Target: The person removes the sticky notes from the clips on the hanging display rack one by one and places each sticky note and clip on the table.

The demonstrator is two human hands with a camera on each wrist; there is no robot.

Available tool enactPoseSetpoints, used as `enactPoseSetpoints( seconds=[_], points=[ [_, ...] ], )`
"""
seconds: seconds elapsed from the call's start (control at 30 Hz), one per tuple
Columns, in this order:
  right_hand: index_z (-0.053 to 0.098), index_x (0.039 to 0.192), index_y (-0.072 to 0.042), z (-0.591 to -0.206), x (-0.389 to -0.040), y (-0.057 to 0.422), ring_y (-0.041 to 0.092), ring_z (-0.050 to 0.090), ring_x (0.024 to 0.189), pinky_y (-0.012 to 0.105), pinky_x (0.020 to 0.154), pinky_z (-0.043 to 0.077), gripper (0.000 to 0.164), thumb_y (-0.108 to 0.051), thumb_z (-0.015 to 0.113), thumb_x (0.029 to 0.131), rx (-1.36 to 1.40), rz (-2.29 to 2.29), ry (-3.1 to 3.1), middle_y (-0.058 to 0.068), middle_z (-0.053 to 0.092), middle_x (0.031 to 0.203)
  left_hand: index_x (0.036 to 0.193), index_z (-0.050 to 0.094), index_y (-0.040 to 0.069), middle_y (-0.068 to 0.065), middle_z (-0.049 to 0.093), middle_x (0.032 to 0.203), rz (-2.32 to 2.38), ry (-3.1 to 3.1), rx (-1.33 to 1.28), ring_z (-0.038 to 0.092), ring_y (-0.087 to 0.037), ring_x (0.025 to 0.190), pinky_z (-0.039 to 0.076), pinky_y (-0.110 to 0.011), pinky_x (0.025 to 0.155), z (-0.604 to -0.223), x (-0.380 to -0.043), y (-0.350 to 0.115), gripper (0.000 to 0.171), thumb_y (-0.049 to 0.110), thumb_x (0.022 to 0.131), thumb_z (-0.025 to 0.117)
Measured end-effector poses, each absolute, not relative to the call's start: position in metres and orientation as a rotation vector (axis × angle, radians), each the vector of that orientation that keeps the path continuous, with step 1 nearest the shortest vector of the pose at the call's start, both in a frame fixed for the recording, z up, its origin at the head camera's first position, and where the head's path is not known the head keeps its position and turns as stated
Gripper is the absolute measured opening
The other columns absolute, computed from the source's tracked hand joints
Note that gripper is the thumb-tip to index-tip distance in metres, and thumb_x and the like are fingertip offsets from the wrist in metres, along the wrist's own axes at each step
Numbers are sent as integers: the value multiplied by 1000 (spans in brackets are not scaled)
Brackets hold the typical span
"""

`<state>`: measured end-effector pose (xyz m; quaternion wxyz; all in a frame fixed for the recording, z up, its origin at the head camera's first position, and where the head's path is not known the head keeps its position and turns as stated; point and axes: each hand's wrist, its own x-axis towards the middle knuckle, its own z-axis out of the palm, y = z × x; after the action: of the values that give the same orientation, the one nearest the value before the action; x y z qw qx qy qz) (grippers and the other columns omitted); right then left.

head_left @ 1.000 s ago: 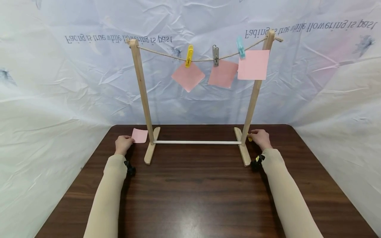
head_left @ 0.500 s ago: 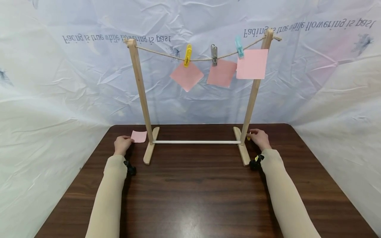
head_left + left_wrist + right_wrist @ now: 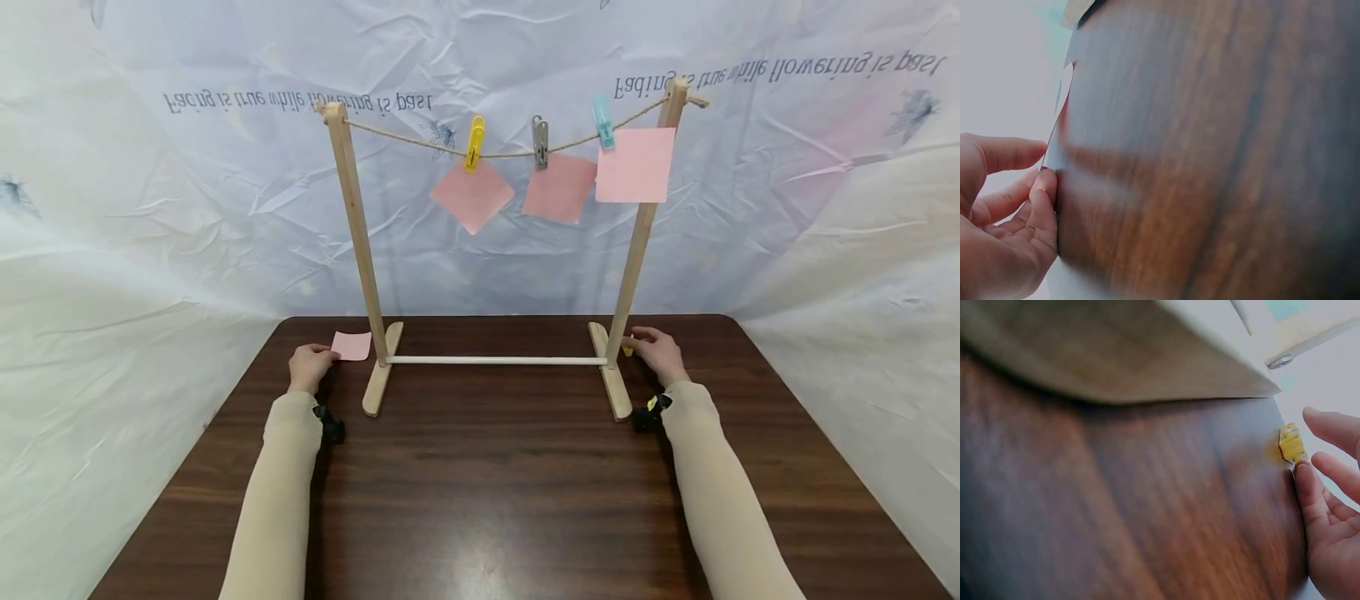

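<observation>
At the left of the table, my left hand [image 3: 312,367] pinches the near edge of a small pink paper square [image 3: 352,346]. In the left wrist view, the thumb and a fingertip meet on the edge of the paper [image 3: 1064,97], which is seen nearly edge-on. Over on the right, my right hand [image 3: 657,353] is at a yellow clothespin [image 3: 628,350] lying on the table beside the stand's foot. One fingertip touches the near end of the clothespin [image 3: 1292,444] in the right wrist view; another finger is held apart above it.
Between the hands stands a wooden frame [image 3: 357,225] with a white crossbar [image 3: 495,361]. Its rope [image 3: 405,137] carries yellow [image 3: 474,143], grey [image 3: 540,142] and light blue [image 3: 603,122] clothespins, each with a pink paper square [image 3: 472,196] hanging below. A printed sheet [image 3: 480,275] hangs behind the table.
The far edge of the pink paper at my left hand has dipped lower towards the table. My right fingers have shifted slightly at the clothespin. The whole head view has moved a little.
</observation>
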<state>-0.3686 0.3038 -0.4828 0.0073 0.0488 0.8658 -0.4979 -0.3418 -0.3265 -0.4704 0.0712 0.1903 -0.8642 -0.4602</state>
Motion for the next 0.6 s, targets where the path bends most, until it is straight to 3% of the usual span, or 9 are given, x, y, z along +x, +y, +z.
enactPoseSetpoints(
  seconds=[0.3, 0.43, 0.6],
  points=[
    [30, 158, -6, -485, -358, 305, 41, 51, 125, 56, 111, 38, 68, -36, 58, 104, 198, -1716, 2576, 28, 47, 141, 145, 46, -9, -28, 47, 145, -1755, -2412, 578, 54, -38, 129, 47, -45, 107, -474, -325, -343, 47, 14, 104, 53],
    [27, 158, -3, -484, -349, 313, 35, 52, 124, 47, 107, 44, 68, -35, 55, 105, 150, -1713, 2515, 27, 42, 148, 147, 44, -8, -27, 43, 148, -1808, -2400, 567, 51, -39, 131, 45, -45, 109, -472, -318, -342, 46, 13, 106, 50],
    [25, 158, 0, -482, -342, 322, 18, 57, 115, 25, 97, 51, 69, -34, 55, 106, 92, -1763, 2417, 28, 29, 157, 146, 44, -8, -28, 42, 149, -1810, -2393, 534, 51, -39, 130, 46, -44, 109, -472, -317, -339, 46, 14, 106, 49]
  ],
)
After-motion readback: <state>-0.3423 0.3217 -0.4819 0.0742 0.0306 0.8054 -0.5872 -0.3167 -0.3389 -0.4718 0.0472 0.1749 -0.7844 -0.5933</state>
